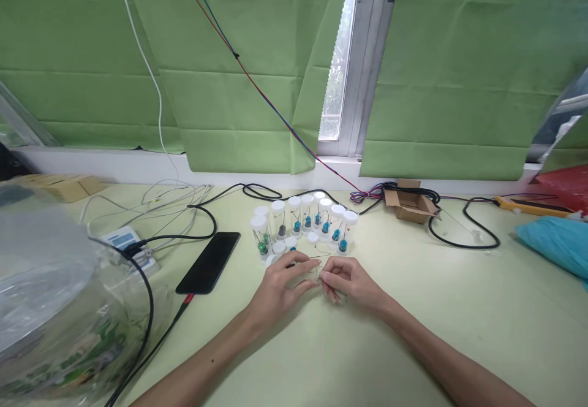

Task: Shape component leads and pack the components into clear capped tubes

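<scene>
My left hand (283, 281) and my right hand (350, 280) meet over the table, just in front of a curved group of small clear vials. Thumb and forefinger of the left hand curl around something small and thin, too fine to make out. The right hand's fingers pinch together at the same spot, and what they hold is unclear. Thin wires show around the fingertips. White caps top the vials; one vial with blue contents (343, 246) stands at the right end, and one with green contents (262, 248) at the left end. My left hand partly hides the nearest vials.
A black phone (209, 263) lies left of the hands, beside a white power strip (122, 240) with tangled cables. A large clear plastic bag (59, 315) fills the left side. Behind are an open cardboard box (410, 206) and black cable; a blue bag (555, 244) lies right.
</scene>
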Demonstrator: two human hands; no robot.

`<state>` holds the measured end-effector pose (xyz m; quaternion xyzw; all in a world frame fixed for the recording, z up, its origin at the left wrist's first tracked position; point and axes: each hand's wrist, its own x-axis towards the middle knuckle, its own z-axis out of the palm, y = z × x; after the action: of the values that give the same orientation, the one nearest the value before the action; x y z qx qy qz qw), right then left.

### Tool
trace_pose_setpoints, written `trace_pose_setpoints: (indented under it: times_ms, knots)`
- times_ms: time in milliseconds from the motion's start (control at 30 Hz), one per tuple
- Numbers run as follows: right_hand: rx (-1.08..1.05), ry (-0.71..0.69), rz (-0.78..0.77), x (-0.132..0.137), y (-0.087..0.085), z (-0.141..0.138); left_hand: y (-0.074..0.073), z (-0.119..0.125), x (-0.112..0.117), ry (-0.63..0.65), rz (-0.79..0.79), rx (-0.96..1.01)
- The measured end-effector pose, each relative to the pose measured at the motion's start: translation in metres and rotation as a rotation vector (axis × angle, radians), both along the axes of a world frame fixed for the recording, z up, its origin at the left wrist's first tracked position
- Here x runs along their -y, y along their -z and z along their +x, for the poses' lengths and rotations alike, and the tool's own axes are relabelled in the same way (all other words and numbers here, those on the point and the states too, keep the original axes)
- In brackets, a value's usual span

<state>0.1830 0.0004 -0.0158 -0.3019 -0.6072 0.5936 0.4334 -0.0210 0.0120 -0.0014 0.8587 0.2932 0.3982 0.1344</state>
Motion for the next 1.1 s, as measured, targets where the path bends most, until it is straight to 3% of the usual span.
trace_pose_setpoints:
  times_ms: [1100]
  knots:
    - [0.132,0.076,-0.054,0.0021,-0.0003,-0.0005,0.0012,0.002,0.0025,0.02,-0.033,-0.034]
